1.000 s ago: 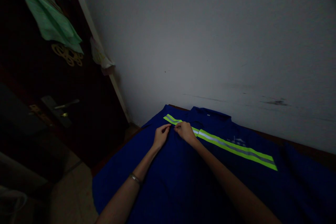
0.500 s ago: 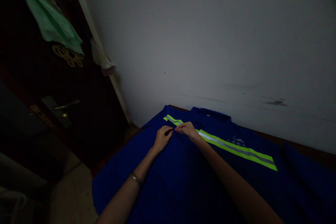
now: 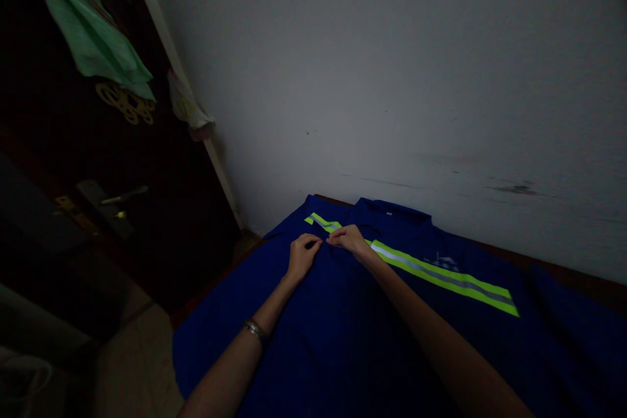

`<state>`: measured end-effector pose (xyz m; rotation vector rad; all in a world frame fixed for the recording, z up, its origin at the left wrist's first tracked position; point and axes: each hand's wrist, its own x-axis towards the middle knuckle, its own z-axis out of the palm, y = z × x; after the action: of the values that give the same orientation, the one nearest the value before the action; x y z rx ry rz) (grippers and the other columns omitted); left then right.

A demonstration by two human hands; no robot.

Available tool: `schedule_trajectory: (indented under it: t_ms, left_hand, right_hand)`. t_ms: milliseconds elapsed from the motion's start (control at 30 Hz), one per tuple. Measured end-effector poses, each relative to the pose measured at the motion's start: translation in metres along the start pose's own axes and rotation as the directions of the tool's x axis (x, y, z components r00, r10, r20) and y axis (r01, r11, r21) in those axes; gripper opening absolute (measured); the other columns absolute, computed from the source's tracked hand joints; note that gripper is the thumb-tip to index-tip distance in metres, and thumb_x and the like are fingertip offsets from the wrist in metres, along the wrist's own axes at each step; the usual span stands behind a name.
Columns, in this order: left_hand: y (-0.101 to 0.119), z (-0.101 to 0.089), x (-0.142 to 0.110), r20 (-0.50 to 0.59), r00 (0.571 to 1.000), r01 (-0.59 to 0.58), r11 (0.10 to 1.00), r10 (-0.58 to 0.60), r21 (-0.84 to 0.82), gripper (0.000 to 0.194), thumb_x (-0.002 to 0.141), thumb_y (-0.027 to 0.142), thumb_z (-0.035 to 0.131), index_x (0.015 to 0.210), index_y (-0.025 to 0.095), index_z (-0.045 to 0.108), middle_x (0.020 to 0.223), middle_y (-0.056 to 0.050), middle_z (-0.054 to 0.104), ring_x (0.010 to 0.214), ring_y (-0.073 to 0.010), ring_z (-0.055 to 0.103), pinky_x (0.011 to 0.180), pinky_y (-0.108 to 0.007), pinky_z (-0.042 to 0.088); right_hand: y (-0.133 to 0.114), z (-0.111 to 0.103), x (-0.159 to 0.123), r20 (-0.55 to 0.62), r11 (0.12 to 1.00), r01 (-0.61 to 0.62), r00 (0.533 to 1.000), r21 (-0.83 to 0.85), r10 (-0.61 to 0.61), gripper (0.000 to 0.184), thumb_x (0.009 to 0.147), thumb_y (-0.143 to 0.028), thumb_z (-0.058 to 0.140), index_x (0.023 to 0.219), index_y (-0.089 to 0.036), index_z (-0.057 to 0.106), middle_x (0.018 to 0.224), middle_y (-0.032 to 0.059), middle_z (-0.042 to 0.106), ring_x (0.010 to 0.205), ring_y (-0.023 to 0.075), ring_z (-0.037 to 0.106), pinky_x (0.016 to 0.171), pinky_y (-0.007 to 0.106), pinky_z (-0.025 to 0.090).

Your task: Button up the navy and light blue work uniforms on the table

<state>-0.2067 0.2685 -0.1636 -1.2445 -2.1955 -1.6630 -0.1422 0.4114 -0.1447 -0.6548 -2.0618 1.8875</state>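
A dark blue work shirt (image 3: 343, 333) lies spread flat, collar toward the wall, with a yellow-green reflective band (image 3: 441, 274) across its chest. My left hand (image 3: 301, 255) and my right hand (image 3: 349, 240) meet at the shirt's front, just below the band's left part. Both hands pinch the cloth there with fingertips nearly touching. A thin bracelet (image 3: 255, 328) is on my left wrist. What lies between the fingertips is too small and dark to make out.
A white wall (image 3: 392, 78) rises right behind the shirt. A dark door with a lever handle (image 3: 122, 196) stands at the left, with a green cloth (image 3: 88, 32) hanging over it. Pale floor tiles (image 3: 137, 359) show at lower left. The room is dim.
My hands have stayed at the same spot on the shirt front; the fingertips shifted slightly, the right hand drawing closer to the left. The shirt has not moved.
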Motion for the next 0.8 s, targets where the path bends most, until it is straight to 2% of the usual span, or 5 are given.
schedule_trajectory:
  t_ms: [167, 333, 433, 600, 800]
  left_hand:
    - [0.001, 0.004, 0.004, -0.023, 0.955, 0.289, 0.944, -0.296, -0.161, 0.010, 0.062, 0.025, 0.066, 0.064, 0.016, 0.069, 0.071, -0.004, 0.063, 0.070, -0.0148, 0.056, 0.069, -0.025, 0.041]
    - [0.012, 0.006, 0.003, 0.173, 0.755, 0.652, 0.696, -0.633, -0.300, 0.027, 0.059, 0.033, 0.069, 0.073, 0.010, 0.068, 0.042, 0.005, 0.045, 0.036, -0.0039, 0.033, 0.039, -0.019, 0.023]
    - [0.014, 0.005, 0.002, 0.214, 0.692, 0.709, 0.592, -0.690, -0.383, 0.030, 0.057, 0.033, 0.070, 0.074, 0.010, 0.065, 0.035, 0.010, 0.029, 0.031, -0.0018, 0.020, 0.036, -0.019, 0.011]
    - [0.011, 0.003, 0.004, 0.237, 0.663, 0.725, 0.532, -0.710, -0.437, 0.027, 0.053, 0.030, 0.074, 0.064, 0.010, 0.059, 0.036, 0.010, 0.028, 0.031, -0.0012, 0.021, 0.034, -0.018, 0.008]
    - [0.010, 0.001, 0.011, 0.377, 0.618, 0.774, 0.448, -0.690, -0.448, 0.024, 0.052, 0.023, 0.074, 0.060, 0.011, 0.054, 0.038, 0.011, 0.028, 0.030, 0.0007, 0.018, 0.033, -0.018, 0.006]
  right_hand:
    - [0.004, -0.002, 0.007, -0.007, 0.982, 0.057, 0.998, -0.183, -0.059, 0.005, 0.057, -0.014, 0.066, 0.062, -0.012, 0.067, 0.051, -0.0020, 0.060, 0.050, 0.0092, 0.054, 0.048, 0.017, 0.039]
    - [0.008, -0.002, 0.013, 0.006, 0.930, 0.153, 0.987, -0.335, -0.161, 0.010, 0.057, -0.015, 0.066, 0.067, -0.013, 0.069, 0.064, 0.0009, 0.066, 0.062, 0.0132, 0.059, 0.055, 0.019, 0.041]
    - [0.007, -0.001, 0.012, 0.019, 0.900, 0.191, 0.980, -0.392, -0.200, 0.010, 0.057, -0.016, 0.066, 0.067, -0.014, 0.070, 0.067, 0.0017, 0.068, 0.068, 0.0152, 0.061, 0.060, 0.021, 0.042]
    - [0.006, -0.001, 0.010, 0.027, 0.880, 0.218, 0.973, -0.422, -0.229, 0.011, 0.058, -0.018, 0.066, 0.068, -0.015, 0.070, 0.071, 0.0017, 0.068, 0.070, 0.0157, 0.062, 0.063, 0.022, 0.043]
    - [0.005, -0.001, 0.008, 0.036, 0.878, 0.218, 0.974, -0.426, -0.224, 0.011, 0.058, -0.018, 0.067, 0.068, -0.014, 0.070, 0.070, 0.0031, 0.068, 0.069, 0.0159, 0.062, 0.063, 0.022, 0.043]
